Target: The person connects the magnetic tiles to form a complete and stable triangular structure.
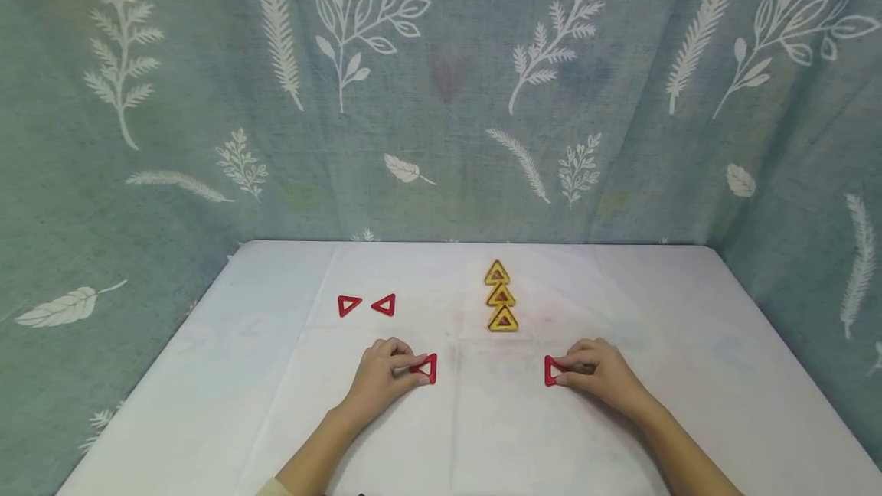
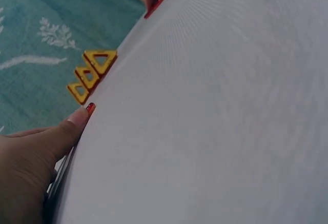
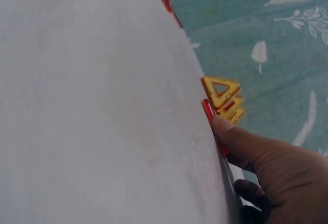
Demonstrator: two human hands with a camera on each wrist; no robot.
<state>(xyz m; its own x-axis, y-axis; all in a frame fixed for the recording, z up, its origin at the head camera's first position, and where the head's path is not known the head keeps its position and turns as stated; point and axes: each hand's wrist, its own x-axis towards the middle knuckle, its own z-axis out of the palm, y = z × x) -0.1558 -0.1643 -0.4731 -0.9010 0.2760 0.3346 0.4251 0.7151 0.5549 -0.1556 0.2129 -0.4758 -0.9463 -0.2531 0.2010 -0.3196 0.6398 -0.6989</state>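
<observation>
My left hand [image 1: 384, 373] pinches a small red hollow triangle [image 1: 432, 368] between thumb and fingers, low over the white tabletop. To the right, my right hand [image 1: 606, 375] pinches another red triangle [image 1: 548, 371] by its inner side. A gap of bare cloth separates the two triangles. Beyond them, three yellow hollow triangles [image 1: 503, 320] form a column with points facing away, each close against the one behind. In the left wrist view the thumb covers most of the held red triangle [image 2: 91, 107]. The right wrist view shows the other red triangle [image 3: 207, 109] edge-on.
Two more red triangles [image 1: 348, 305] lie at the back left, their tips facing each other. White cloth [image 1: 496, 435] covers the table. A green curtain [image 1: 441, 98] with white leaf prints surrounds its back and sides.
</observation>
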